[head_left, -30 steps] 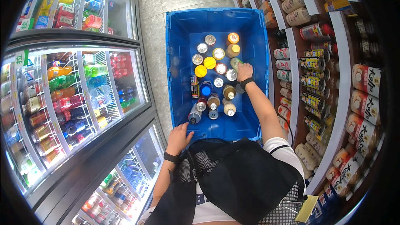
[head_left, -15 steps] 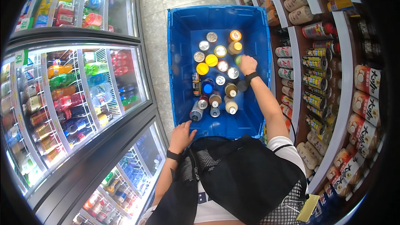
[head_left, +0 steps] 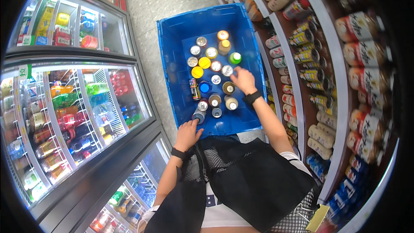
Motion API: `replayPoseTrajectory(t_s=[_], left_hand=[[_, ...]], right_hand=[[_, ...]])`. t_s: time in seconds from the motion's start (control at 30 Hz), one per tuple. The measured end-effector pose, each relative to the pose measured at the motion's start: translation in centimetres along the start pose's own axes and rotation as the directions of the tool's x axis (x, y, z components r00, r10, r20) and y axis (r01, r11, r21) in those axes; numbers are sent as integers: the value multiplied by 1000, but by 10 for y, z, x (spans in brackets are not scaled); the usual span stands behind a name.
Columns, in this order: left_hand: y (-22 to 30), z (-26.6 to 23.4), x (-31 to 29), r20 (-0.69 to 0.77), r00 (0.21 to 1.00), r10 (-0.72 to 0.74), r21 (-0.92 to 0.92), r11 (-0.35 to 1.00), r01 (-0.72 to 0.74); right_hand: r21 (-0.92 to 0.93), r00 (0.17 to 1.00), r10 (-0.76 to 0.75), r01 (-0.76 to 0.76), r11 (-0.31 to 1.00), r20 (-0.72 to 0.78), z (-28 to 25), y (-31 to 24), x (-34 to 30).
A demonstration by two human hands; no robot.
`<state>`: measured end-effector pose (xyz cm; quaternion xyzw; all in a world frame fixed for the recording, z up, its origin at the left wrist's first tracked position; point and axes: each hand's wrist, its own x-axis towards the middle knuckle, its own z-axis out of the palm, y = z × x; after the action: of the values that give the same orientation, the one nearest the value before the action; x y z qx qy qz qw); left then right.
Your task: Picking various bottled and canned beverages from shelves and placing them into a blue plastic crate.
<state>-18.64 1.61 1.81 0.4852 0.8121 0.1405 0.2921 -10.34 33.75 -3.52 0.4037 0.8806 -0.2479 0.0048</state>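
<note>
A blue plastic crate (head_left: 254, 39) stands in front of me with several drink cans and bottles upright on its floor. Inside its right part hovers my right hand (head_left: 245, 80), open, fingers loosely bent and nothing seen in them. Closest to those fingers is a silver-topped can (head_left: 227, 70); a green-capped bottle (head_left: 235, 58) stands just beyond. My left hand (head_left: 188, 133) rests at the crate's near left corner, open, thumb apart from the fingers. Beside it leans a clear bottle with a grey cap (head_left: 199, 115). Among the rest are two yellow-topped containers (head_left: 201, 67) and a blue-capped bottle (head_left: 204, 87).
Glass-fronted drink fridges (head_left: 73, 103) line the left side, full of bottles. On the right, shelves (head_left: 310, 82) hold packed bottles and cans close to the crate. Tiled floor (head_left: 146, 34) runs between fridge and crate.
My right hand has let go of the green-capped bottle, which now stands in the crate, and has drawn back toward me. The view has turned slightly; my left hand stays at the corner.
</note>
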Motion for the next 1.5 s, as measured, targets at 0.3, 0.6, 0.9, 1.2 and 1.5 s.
replayPoseTrajectory(t_s=[0.3, 0.6, 0.9, 1.2, 1.5], left_hand=[[-7, -5, 9, 101, 948, 302, 105, 944, -312], [-4, 13, -5, 218, 777, 590, -67, 804, -591], [11, 35, 11, 210, 679, 703, -205, 711, -673], [62, 35, 10, 155, 669, 727, -344, 675, -653], [233, 54, 0, 133, 494, 859, -405, 502, -764]], right_hand=[[284, 992, 122, -105, 953, -41, -9, -10, -144], [497, 893, 292, -91, 863, -343, 5, -35, -284], [651, 728, 531, -153, 743, -434, 61, -56, -384], [622, 712, 510, -130, 772, -483, 39, -22, -403], [540, 730, 377, -13, 841, -569, -18, 57, -454]])
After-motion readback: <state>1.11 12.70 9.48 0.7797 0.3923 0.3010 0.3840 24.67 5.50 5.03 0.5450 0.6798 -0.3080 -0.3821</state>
